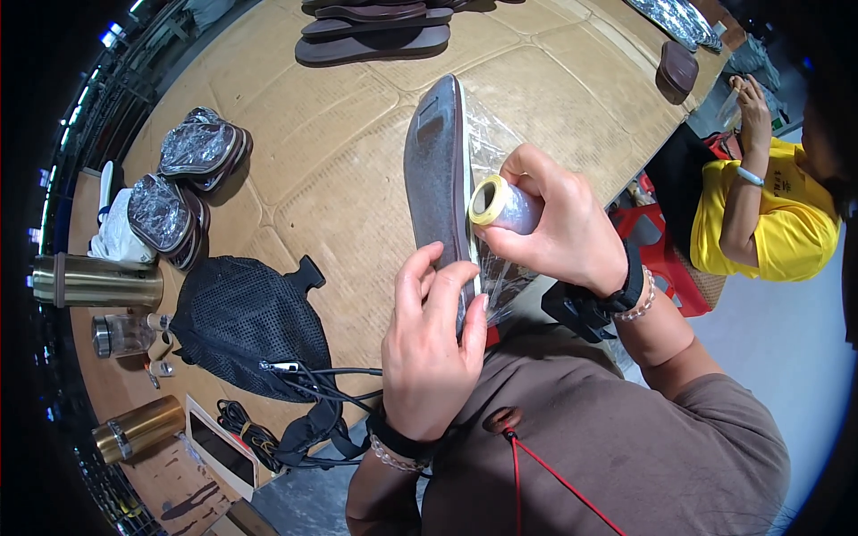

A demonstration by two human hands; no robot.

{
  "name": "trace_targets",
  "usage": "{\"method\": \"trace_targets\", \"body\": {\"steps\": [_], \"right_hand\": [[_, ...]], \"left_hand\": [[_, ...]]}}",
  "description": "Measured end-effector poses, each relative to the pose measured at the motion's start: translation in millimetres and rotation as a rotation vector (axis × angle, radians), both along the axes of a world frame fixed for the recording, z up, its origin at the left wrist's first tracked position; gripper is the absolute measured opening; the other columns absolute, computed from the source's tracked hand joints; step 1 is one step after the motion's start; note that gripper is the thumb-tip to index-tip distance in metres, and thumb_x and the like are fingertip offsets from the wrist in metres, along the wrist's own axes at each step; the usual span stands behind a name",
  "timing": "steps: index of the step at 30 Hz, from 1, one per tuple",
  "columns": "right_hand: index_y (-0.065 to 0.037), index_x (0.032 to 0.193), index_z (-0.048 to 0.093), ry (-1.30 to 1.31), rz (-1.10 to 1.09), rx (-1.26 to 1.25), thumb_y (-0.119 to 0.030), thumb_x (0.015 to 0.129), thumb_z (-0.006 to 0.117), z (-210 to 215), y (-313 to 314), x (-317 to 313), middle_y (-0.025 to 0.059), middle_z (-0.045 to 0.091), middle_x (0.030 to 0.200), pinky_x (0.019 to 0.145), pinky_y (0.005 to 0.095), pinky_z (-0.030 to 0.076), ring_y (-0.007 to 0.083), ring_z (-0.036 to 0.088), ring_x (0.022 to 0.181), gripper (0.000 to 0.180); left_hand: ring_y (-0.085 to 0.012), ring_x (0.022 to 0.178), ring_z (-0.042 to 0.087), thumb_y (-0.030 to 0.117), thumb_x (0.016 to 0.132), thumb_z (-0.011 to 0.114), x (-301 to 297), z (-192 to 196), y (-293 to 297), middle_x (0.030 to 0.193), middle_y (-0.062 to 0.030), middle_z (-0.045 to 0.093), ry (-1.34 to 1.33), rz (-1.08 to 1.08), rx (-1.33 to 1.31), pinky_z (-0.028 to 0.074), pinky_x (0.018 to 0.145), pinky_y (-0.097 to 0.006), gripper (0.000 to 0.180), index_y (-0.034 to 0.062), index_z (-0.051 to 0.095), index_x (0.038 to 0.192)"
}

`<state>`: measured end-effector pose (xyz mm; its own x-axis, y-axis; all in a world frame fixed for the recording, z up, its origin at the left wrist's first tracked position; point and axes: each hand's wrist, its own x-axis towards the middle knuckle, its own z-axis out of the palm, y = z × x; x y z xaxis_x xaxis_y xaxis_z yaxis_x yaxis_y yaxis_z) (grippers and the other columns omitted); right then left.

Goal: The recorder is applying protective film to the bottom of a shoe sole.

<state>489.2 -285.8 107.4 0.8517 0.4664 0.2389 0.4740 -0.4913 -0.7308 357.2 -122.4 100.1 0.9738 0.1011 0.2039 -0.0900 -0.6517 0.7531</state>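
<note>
A long dark sole (431, 170), grey-brown on its face with a pale layer along its edge, stands tilted on edge over the cardboard-covered table. My left hand (432, 344) grips its near end, fingers over the face. On the right side, my right hand (572, 234) is closed around a small roll of clear film (514, 210) with a yellowish core end, close against the sole's edge. Clear plastic film (490, 143) spreads loosely along the sole's right side, wrinkled near the roll. How far it goes round behind the sole is hidden.
Stacked soles (375, 45) lie at the far edge, film-wrapped bundles (198, 147) at left. Nearer are a black mesh bag (255, 313) with cables, a steel flask (107, 281), a glass jar (121, 335), a gold flask (143, 429) and a phone (219, 451). A co-worker in yellow (760, 214) sits right.
</note>
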Motion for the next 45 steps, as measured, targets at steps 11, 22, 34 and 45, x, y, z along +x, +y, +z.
{"method": "trace_targets", "body": {"steps": [11,22,34,45], "right_hand": [[0.002,0.097,0.060,-0.026,-0.038,0.029,-0.018,0.073,0.082,-0.1,5.6,1.3,0.0221,0.067,0.073,0.066,0.0433,0.058,0.0409,0.073,0.070,0.038],[0.003,0.096,0.061,-0.019,-0.030,0.018,-0.016,0.072,0.082,1.8,4.0,2.1,0.0222,0.067,0.071,0.066,0.0428,0.058,0.0404,0.073,0.070,0.037],[0.004,0.096,0.062,-0.024,-0.024,0.033,-0.015,0.072,0.080,0.6,3.5,3.1,0.0220,0.067,0.071,0.066,0.0422,0.059,0.0395,0.074,0.070,0.036],[0.003,0.098,0.061,-0.042,-0.025,0.012,-0.014,0.072,0.081,-0.9,0.8,3.8,0.0193,0.066,0.077,0.068,0.0391,0.058,0.0334,0.072,0.072,0.038]], "left_hand": [[-0.0370,0.116,0.070,0.003,0.094,0.074,-3.3,-10.2,-2.4,0.138,-0.0228,0.060,-0.071,-0.007,-0.019,0.058,0.094,-0.041,0.038,0.0033,0.071,0.132],[-0.0364,0.115,0.071,0.002,0.095,0.073,-4.6,-7.7,-3.3,0.138,-0.0227,0.059,-0.049,-0.010,0.036,0.060,0.092,-0.041,0.042,0.0048,0.069,0.137],[-0.0359,0.110,0.071,0.003,0.096,0.071,-3.0,-8.1,-3.6,0.137,-0.0218,0.058,-0.070,-0.022,0.116,0.060,0.089,-0.042,0.044,0.0058,0.067,0.140],[-0.0404,0.104,0.071,0.012,0.098,0.070,-0.7,-8.7,-1.5,0.136,-0.0227,0.056,-0.089,-0.056,0.187,0.060,0.083,-0.046,0.049,0.0095,0.061,0.146]]}}
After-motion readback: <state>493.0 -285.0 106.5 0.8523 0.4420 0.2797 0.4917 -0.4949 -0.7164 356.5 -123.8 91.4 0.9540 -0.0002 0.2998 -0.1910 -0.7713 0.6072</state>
